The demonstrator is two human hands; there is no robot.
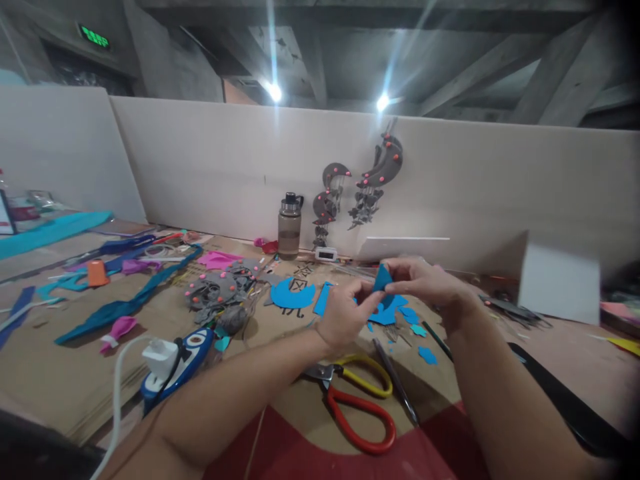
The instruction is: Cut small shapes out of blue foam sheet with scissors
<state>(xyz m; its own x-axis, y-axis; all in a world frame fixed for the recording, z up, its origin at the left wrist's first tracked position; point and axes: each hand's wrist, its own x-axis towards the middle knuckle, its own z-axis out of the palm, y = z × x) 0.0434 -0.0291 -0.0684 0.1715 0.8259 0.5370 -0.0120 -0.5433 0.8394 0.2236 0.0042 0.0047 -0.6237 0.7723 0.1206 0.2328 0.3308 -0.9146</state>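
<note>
My left hand [346, 312] and my right hand [423, 281] are close together above the table, both closed on a small folded piece of blue felt [383, 277]. Its pointed tip rises between the fingers. Below my hands lies a larger blue felt offcut [383, 315], partly hidden by them. A blue felt crescent [291, 293] lies to the left. Small blue flower-like cutouts [427, 355] are scattered to the right. Nearer me, scissors [363, 423] with one red and one yellow handle lie beside a dark pen [400, 387].
A water bottle [289, 227] stands against the white partition [210, 160], where grey moon hangings [385, 163] hang. More grey felt pieces with pink dots [215, 290] are heaped at left. A blue power strip [185, 363] with a white plug [160, 357] sits by my left forearm.
</note>
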